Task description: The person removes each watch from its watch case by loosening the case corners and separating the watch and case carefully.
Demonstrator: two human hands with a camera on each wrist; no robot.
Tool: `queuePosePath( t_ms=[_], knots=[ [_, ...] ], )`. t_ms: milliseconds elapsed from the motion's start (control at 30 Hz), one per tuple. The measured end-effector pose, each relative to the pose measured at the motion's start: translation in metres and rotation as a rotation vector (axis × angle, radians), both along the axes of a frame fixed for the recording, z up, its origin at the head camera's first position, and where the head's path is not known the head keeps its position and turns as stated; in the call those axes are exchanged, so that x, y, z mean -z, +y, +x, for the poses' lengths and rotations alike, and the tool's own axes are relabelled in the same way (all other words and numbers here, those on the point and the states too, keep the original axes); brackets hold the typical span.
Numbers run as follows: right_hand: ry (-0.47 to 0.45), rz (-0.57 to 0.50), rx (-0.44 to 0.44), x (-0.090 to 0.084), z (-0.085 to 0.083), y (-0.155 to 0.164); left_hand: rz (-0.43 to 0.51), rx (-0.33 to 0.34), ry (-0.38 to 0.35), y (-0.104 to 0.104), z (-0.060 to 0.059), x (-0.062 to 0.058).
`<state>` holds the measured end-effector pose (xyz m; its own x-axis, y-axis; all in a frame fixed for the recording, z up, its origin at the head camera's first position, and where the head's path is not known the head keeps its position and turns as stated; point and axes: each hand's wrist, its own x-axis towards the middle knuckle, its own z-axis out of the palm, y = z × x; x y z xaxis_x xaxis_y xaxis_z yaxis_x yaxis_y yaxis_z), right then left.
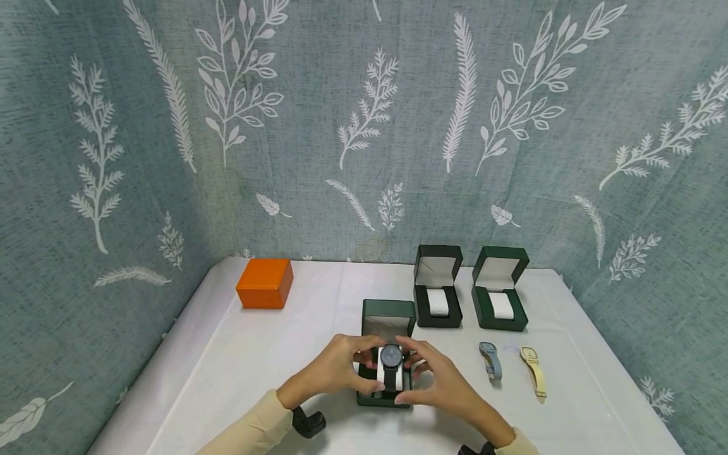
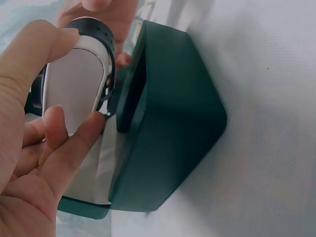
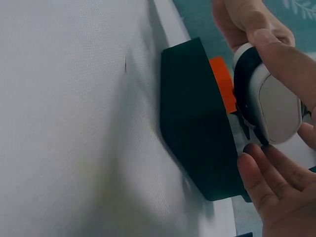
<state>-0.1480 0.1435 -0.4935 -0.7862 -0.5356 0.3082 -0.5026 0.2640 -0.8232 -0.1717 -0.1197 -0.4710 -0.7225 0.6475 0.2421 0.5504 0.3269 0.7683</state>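
Note:
A black wristwatch with a dark dial is strapped around a white watch cushion. My left hand grips the cushion's left end between thumb and fingers, while my right hand holds the right end. Just beneath is an open green watch box, its lid raised at the back. Both wrist views show the cushion's flat oval ends, the left end face and the right end face, above the box's rim. The strap's buckle side hangs under the cushion, partly hidden by fingertips.
Behind to the right stand an open black watch box and another open green box, each with a white cushion. A blue watch and a yellow watch lie right of my hands. A closed orange box sits back left.

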Motion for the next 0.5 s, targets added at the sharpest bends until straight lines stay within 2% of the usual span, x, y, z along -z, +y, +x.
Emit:
queuePosePath(
  t_ms=[333, 500],
  knots=[
    [0.039, 0.005, 0.001, 0.0011, -0.001, -0.0043, -0.007, 0.004, 0.05, 0.0014, 0.0015, -0.0031],
    [0.066, 0.003, 0.008, 0.0037, -0.0025, -0.0062, 0.006, 0.003, 0.042, 0.0018, 0.0017, -0.0034]
  ],
)
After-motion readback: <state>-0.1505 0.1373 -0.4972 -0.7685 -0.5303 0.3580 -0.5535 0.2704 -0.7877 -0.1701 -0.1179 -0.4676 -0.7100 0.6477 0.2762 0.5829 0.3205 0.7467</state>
